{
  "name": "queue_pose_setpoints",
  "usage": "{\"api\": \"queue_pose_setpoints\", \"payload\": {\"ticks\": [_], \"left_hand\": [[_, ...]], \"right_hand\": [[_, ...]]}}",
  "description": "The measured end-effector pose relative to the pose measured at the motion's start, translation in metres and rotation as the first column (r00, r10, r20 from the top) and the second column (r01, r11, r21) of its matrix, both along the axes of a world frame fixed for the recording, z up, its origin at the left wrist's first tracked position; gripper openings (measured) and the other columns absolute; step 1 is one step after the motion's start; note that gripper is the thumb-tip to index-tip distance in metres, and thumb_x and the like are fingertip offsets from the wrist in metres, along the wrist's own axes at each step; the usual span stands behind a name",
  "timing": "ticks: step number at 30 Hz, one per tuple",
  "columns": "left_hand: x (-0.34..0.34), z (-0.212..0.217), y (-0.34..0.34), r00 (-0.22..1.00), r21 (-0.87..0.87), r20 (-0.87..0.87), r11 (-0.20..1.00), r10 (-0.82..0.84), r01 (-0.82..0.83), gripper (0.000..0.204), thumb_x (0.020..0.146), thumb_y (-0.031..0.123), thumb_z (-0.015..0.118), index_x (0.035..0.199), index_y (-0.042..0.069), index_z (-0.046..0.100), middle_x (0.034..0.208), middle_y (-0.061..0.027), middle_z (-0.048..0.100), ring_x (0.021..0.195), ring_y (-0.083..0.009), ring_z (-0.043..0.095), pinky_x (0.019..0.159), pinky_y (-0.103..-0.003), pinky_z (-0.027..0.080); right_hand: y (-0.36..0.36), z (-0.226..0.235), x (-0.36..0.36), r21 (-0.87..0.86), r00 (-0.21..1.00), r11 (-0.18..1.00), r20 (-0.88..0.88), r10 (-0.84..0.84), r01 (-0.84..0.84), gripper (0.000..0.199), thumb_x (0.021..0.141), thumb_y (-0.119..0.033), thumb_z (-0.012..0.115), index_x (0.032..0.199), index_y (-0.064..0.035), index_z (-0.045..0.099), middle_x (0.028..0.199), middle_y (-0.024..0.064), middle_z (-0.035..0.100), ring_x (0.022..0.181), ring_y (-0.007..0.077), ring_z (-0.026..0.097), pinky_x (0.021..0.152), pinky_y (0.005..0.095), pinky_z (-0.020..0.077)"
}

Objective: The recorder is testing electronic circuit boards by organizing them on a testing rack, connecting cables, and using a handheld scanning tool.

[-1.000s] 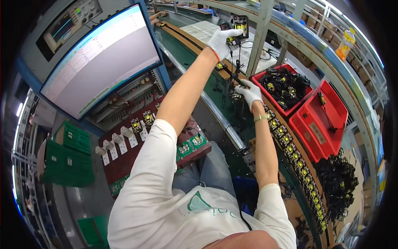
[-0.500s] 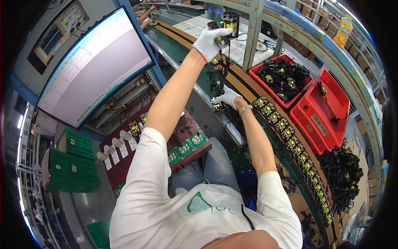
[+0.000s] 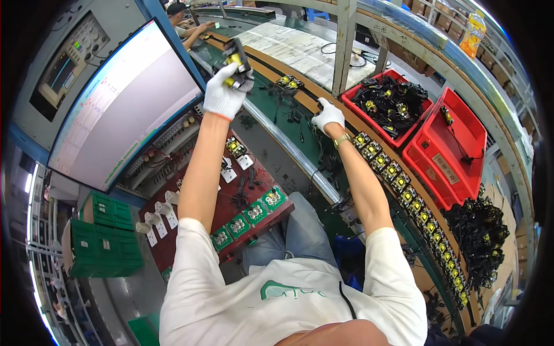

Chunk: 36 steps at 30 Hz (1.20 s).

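My left hand (image 3: 226, 95), in a white knitted glove, is closed around a circuit board (image 3: 235, 59) with a yellow transformer and black parts. It is raised between the monitor and the conveyor, and the board is slightly blurred. My right hand (image 3: 329, 116), also gloved, is at the conveyor's wooden rail with its fingers curled. Something small and dark shows at its fingertips, too hidden to name. Beyond and left of that hand, more boards with yellow transformers (image 3: 289, 82) lie by the rail, their black cables (image 3: 297, 118) trailing over the green belt.
Many similar boards (image 3: 407, 197) line the rail at right. Beside it stand a red bin (image 3: 369, 118) of cabled boards and a tilted red bin (image 3: 447, 147). A monitor (image 3: 130, 109) stands left, above a dark red bench (image 3: 254, 173) with sockets and green boards. Another person (image 3: 187, 29) works far off.
My left hand has swung left and nearer to me, carrying a board. My right hand has moved away from me and slightly right to the rail, leaving the cables on the belt.
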<state>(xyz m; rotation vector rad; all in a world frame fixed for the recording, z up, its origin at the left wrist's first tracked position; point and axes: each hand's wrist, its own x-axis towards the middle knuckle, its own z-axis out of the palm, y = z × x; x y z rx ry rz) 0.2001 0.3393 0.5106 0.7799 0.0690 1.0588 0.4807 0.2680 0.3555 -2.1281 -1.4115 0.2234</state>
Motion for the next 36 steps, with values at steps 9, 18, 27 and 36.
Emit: {"api": "queue_pose_setpoints", "payload": {"ticks": [9, 18, 27, 36], "left_hand": [[-0.066, 0.072, -0.078, 0.997, 0.203, 0.048, 0.976, 0.067, -0.075, 0.054, 0.097, 0.010, 0.065, 0.143, -0.005, 0.043, 0.122, -0.0193, 0.059, 0.104, -0.0280, 0.062, 0.086, -0.040, 0.053], [-0.214, 0.089, -0.277, 0.859, 0.194, -0.099, 0.856, 0.503, -0.479, 0.040, 0.103, 0.014, 0.059, 0.137, -0.006, 0.052, 0.117, -0.0262, 0.064, 0.083, -0.0271, 0.067, 0.063, -0.031, 0.051], [-0.367, -0.012, -0.347, 0.260, 0.034, -0.585, 0.343, 0.768, -0.939, 0.031, 0.098, 0.020, 0.072, 0.120, -0.001, 0.066, 0.096, -0.0199, 0.074, 0.067, -0.0213, 0.071, 0.048, -0.023, 0.048], [-0.461, -0.126, -0.259, 0.177, -0.071, -0.789, 0.200, 0.588, -0.977, 0.019, 0.093, 0.017, 0.077, 0.102, 0.002, 0.071, 0.083, -0.0136, 0.073, 0.060, -0.0174, 0.066, 0.043, -0.023, 0.043]], "right_hand": [[0.032, 0.006, 0.025, -0.301, 0.988, 0.944, 0.041, 0.151, -0.132, 0.081, 0.069, -0.025, 0.080, 0.147, -0.0159, 0.061, 0.136, 0.0128, 0.071, 0.118, 0.0373, 0.069, 0.098, 0.0421, 0.0568], [0.015, -0.020, 0.068, -0.017, 0.745, 0.939, -0.613, 0.262, -0.344, 0.098, 0.078, -0.013, 0.086, 0.163, -0.0008, 0.039, 0.139, 0.0188, 0.067, 0.117, 0.0251, 0.067, 0.095, 0.0350, 0.0573], [-0.050, 0.050, 0.033, 0.276, 0.365, 0.875, -0.828, 0.427, -0.398, 0.057, 0.099, -0.022, 0.067, 0.151, -0.0018, 0.058, 0.144, 0.0101, 0.066, 0.117, 0.0185, 0.068, 0.099, 0.0245, 0.0497], [-0.187, 0.117, -0.065, 0.578, -0.254, 0.738, -0.816, 0.520, -0.347, 0.079, 0.092, -0.021, 0.071, 0.160, 0.0023, 0.040, 0.129, 0.0125, 0.061, 0.099, 0.0158, 0.057, 0.079, 0.0208, 0.0433]]}}
